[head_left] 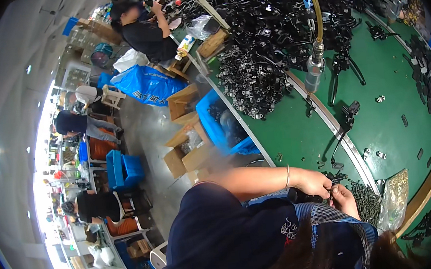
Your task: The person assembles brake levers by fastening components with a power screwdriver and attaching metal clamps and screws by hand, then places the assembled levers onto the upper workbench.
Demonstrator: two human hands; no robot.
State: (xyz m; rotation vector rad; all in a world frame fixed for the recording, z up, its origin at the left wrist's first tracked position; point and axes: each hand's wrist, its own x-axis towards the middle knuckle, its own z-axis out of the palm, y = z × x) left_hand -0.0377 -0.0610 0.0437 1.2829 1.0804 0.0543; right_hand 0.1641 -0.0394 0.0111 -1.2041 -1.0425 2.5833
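Observation:
Close to my body, both hands work at a black brake lever (301, 196), partly hidden by my fingers. My left hand (312, 183), with a bangle at the wrist, is closed around it. My right hand (344, 201) is closed too, thumb and fingers pinching at the same part beside the left. Just right of my hands lies a heap of small dark screws (367, 203). Beside it rests a clear plastic bag (394, 197) with small brassy pieces in it. Another black lever (347, 116) lies farther up the green table.
A metal rail (337, 128) crosses the green table (380, 118). Black levers (272, 20) pile up at the back, with small metal clamps (252, 84) before them. A clear cylinder (315, 75) hangs from a yellow hose. A blue bin (213, 115) and cardboard boxes (186, 150) stand left; a co-worker (146, 35) sits beyond.

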